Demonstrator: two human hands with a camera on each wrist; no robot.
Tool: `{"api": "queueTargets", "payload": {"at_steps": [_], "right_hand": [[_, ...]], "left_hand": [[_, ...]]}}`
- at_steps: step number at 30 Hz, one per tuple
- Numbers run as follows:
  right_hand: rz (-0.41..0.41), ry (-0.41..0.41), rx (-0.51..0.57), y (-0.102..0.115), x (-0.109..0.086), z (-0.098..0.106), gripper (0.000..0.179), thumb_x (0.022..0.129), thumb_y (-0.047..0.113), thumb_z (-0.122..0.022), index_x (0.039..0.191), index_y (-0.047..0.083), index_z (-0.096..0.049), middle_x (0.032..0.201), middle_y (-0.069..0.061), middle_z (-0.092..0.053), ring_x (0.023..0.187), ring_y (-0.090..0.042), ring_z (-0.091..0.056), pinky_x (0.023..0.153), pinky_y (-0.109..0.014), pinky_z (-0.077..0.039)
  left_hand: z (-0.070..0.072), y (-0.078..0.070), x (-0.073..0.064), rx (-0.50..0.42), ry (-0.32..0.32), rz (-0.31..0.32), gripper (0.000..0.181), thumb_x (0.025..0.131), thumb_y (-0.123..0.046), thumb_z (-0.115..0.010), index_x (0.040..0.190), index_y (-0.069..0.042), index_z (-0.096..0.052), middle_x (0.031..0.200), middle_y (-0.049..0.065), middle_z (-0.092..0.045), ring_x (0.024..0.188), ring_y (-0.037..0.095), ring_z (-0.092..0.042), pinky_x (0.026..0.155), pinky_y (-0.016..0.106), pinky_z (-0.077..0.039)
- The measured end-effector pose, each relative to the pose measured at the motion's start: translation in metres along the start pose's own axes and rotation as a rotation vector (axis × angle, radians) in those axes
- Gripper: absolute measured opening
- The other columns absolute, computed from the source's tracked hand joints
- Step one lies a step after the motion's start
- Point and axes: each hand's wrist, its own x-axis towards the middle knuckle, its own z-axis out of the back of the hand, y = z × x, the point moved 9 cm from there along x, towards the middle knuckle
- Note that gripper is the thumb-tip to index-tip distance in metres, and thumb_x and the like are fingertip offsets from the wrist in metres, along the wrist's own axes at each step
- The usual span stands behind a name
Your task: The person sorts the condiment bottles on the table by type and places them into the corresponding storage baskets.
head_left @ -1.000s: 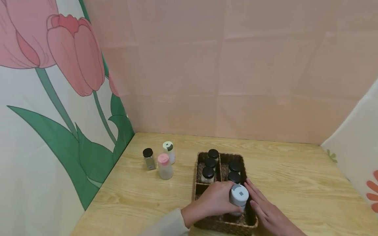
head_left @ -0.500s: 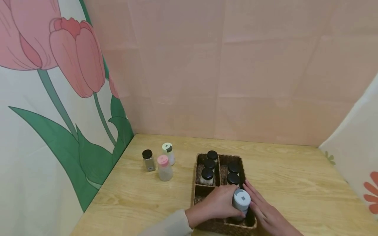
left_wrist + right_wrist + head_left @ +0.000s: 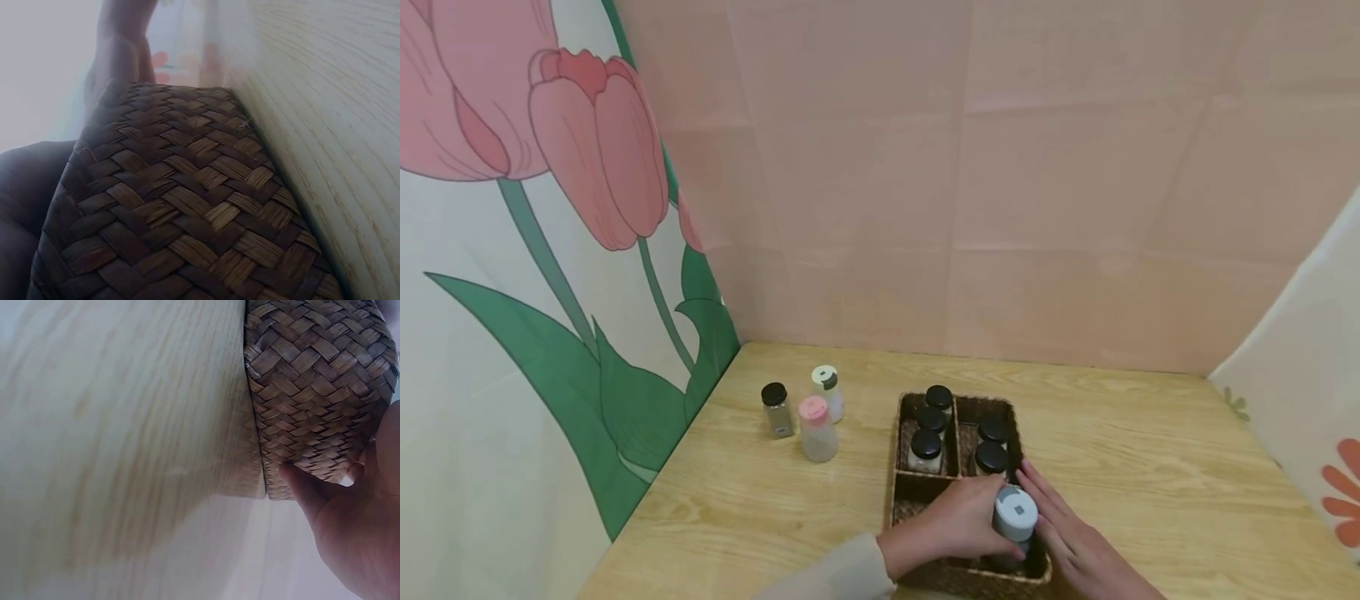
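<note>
My left hand [image 3: 958, 521] grips a seasoning bottle [image 3: 1017, 512] with a white and grey flip-top lid, thumb and fingers around its sides. The bottle stands in the front right part of a brown woven basket [image 3: 951, 573]. Along the basket's right wall lies my right hand [image 3: 1071, 537], its fingers straight. In the right wrist view a fingertip of that hand [image 3: 350, 531] presses the outer wall of the basket [image 3: 319, 381]. The left wrist view is mostly filled by the woven outer wall [image 3: 187, 200], and the bottle is hidden there.
Three black-lidded jars [image 3: 927, 446] fill the basket's back left compartment, and two more [image 3: 992, 457] stand at the back right. Left of the basket, on the wooden table [image 3: 760, 517], are a pink-lidded bottle [image 3: 817, 429], a pale-green-lidded bottle [image 3: 827, 392] and a black-lidded jar [image 3: 777, 410].
The bottle in my left hand has shifted slightly right and toward me, sitting a little lower in the basket. My right hand stays at the right wall.
</note>
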Motion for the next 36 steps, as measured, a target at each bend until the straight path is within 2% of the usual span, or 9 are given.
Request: {"api": "queueTargets", "payload": {"at_steps": [10, 14, 16, 22, 25, 27, 30, 33, 36], "right_hand": [[-0.044, 0.017, 0.01, -0.007, 0.0, 0.001, 0.052, 0.112, 0.023, -0.035, 0.163, 0.016, -0.023, 0.168, -0.014, -0.02, 0.139, 0.024, -0.004, 0.103, -0.006, -0.034], [-0.055, 0.009, 0.014, -0.008, -0.001, 0.001, 0.052, 0.112, 0.023, -0.036, 0.162, 0.013, -0.025, 0.167, -0.015, -0.022, 0.139, 0.025, -0.004, 0.102, -0.006, -0.034], [-0.069, 0.017, 0.009, -0.009, -0.001, 0.0, 0.052, 0.112, 0.024, -0.036, 0.162, 0.013, -0.026, 0.167, -0.015, -0.022, 0.138, 0.026, -0.003, 0.103, -0.01, -0.038], [-0.128, 0.044, -0.036, -0.011, -0.003, -0.004, 0.053, 0.112, 0.031, -0.035, 0.162, 0.017, -0.026, 0.168, -0.009, -0.022, 0.135, 0.029, -0.002, 0.104, -0.034, -0.05], [-0.086, 0.002, -0.036, -0.007, -0.002, -0.004, 0.052, 0.112, 0.026, -0.036, 0.161, 0.013, -0.028, 0.168, -0.011, -0.023, 0.137, 0.027, -0.002, 0.108, -0.02, -0.043], [-0.025, -0.035, -0.019, -0.003, -0.001, -0.003, 0.051, 0.112, 0.019, -0.038, 0.161, 0.009, -0.028, 0.166, -0.016, -0.024, 0.141, 0.023, -0.003, 0.11, -0.009, -0.032], [0.061, -0.075, -0.002, 0.004, -0.001, -0.001, 0.051, 0.11, 0.011, -0.04, 0.16, 0.004, -0.028, 0.164, -0.023, -0.024, 0.145, 0.018, -0.003, 0.105, 0.004, -0.014], [0.088, -0.088, -0.019, 0.008, 0.0, 0.001, 0.052, 0.109, 0.008, -0.04, 0.16, 0.004, -0.028, 0.164, -0.024, -0.025, 0.146, 0.016, -0.003, 0.105, 0.005, -0.011], [0.098, -0.094, -0.035, 0.009, -0.001, 0.001, 0.052, 0.109, 0.007, -0.041, 0.159, 0.003, -0.028, 0.164, -0.023, -0.024, 0.147, 0.015, -0.003, 0.106, 0.005, -0.01]], "left_hand": [[-0.002, 0.001, 0.001, -0.009, 0.01, 0.037, 0.074, 0.076, -0.052, -0.086, 0.135, -0.022, -0.054, 0.121, -0.017, -0.063, 0.105, -0.004, -0.06, 0.082, 0.012, -0.049], [0.001, 0.0, -0.004, -0.03, 0.004, 0.044, 0.073, 0.077, -0.054, -0.085, 0.135, -0.023, -0.055, 0.121, -0.017, -0.063, 0.103, -0.004, -0.061, 0.081, 0.013, -0.049], [0.005, -0.001, -0.009, -0.046, 0.008, 0.043, 0.072, 0.079, -0.054, -0.083, 0.137, -0.024, -0.054, 0.121, -0.018, -0.063, 0.103, -0.005, -0.06, 0.08, 0.013, -0.05], [0.03, -0.002, -0.03, -0.042, 0.0, -0.001, 0.067, 0.086, -0.049, -0.079, 0.143, -0.025, -0.053, 0.13, -0.017, -0.061, 0.111, -0.006, -0.059, 0.085, 0.014, -0.052], [0.046, 0.0, -0.041, -0.017, -0.037, -0.011, 0.061, 0.089, -0.05, -0.075, 0.142, -0.026, -0.055, 0.134, -0.015, -0.061, 0.117, -0.001, -0.059, 0.091, 0.02, -0.053], [0.058, 0.003, -0.049, -0.004, -0.075, -0.001, 0.057, 0.092, -0.05, -0.072, 0.141, -0.026, -0.057, 0.136, -0.014, -0.06, 0.122, 0.004, -0.059, 0.096, 0.026, -0.054], [0.078, 0.011, -0.061, 0.014, -0.156, 0.046, 0.055, 0.094, -0.05, -0.069, 0.142, -0.026, -0.057, 0.139, -0.01, -0.06, 0.127, 0.012, -0.057, 0.098, 0.035, -0.055], [0.099, 0.022, -0.072, 0.018, -0.246, 0.107, 0.055, 0.094, -0.049, -0.069, 0.143, -0.026, -0.057, 0.141, -0.006, -0.059, 0.128, 0.016, -0.056, 0.098, 0.039, -0.056], [0.116, 0.033, -0.082, 0.024, -0.325, 0.145, 0.059, 0.093, -0.046, -0.072, 0.144, -0.022, -0.056, 0.144, -0.002, -0.057, 0.132, 0.019, -0.054, 0.104, 0.043, -0.052]]}}
